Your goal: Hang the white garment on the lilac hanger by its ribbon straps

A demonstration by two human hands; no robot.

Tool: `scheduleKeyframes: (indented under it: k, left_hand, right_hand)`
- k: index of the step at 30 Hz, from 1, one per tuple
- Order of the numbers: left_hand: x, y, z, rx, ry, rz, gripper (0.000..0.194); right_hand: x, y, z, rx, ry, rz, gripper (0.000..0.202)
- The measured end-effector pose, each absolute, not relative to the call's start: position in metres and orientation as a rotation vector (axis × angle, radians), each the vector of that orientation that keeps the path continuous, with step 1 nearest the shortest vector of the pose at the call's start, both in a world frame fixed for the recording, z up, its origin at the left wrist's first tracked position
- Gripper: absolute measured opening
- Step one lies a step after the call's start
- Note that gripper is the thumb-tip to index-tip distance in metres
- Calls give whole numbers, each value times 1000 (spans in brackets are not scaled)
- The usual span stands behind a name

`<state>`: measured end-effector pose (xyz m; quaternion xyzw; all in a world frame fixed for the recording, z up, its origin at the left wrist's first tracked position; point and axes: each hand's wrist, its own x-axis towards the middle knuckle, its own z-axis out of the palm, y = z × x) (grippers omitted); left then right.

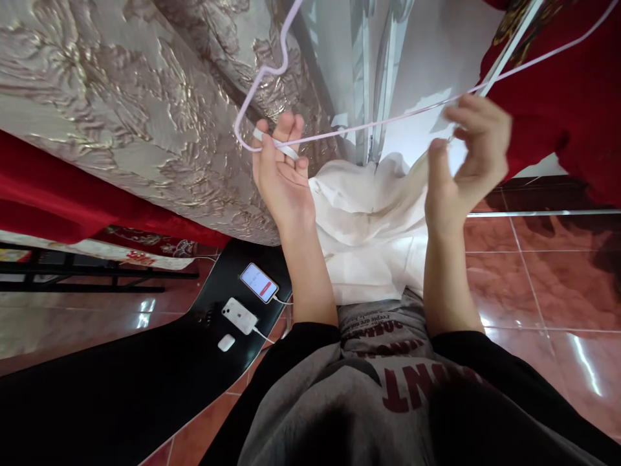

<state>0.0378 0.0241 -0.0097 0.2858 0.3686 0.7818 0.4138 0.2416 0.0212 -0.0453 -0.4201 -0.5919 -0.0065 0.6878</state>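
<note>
Lilac hanger, long bar slanting up rightward

Black, smooth-topped table with a curved outline. Toward its far end: one smartphone, lit screen up, with white charging cable; one white-backed smartphone, camera side up, a second white cable leading toward the right edge; one small, rounded white case, just beside the latter. Floor of glossy reddish tiles, pale joints. Black-barred rack, beyond the table. Shimmering beige-silver embossed fabric; plain red cloth.
</note>
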Motion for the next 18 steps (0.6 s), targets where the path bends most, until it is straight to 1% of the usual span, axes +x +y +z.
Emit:
scheduleKeyframes:
  k: [2, 4, 5, 7, 8, 10, 14, 18]
  left_hand:
    - [46, 25, -13, 744, 875, 1910, 29]
    - [53, 25, -15, 766, 840, 1854, 32]
    - [57, 25, -16, 769, 848, 1843, 33]
    - [62, 24, -17, 772, 883, 1876, 31]
    - [63, 24, -18, 781, 897, 1903, 30]
    - [61, 24, -18, 812, 932, 1940, 27]
    - [52, 26, -20, 879, 988, 1937, 23]
    - [48, 27, -21, 905, 894, 1966, 26]
  right_hand:
    - [249, 27, -50, -1002, -1129, -43, 32]
    - [256, 35, -56, -1029, -1113, 144, 41]
    - [257, 38, -60, -1019, -1154, 263, 40]
    - [256, 41, -64, -993, -1187, 379, 27]
    - [253, 41, -64, -990, -1177, 367, 21]
    - [246, 38, -61, -990, -1133, 284, 18]
    - [238, 32, -44, -887, -1023, 160, 22]
    - [241, 31, -31, -858, -956, 65, 30]
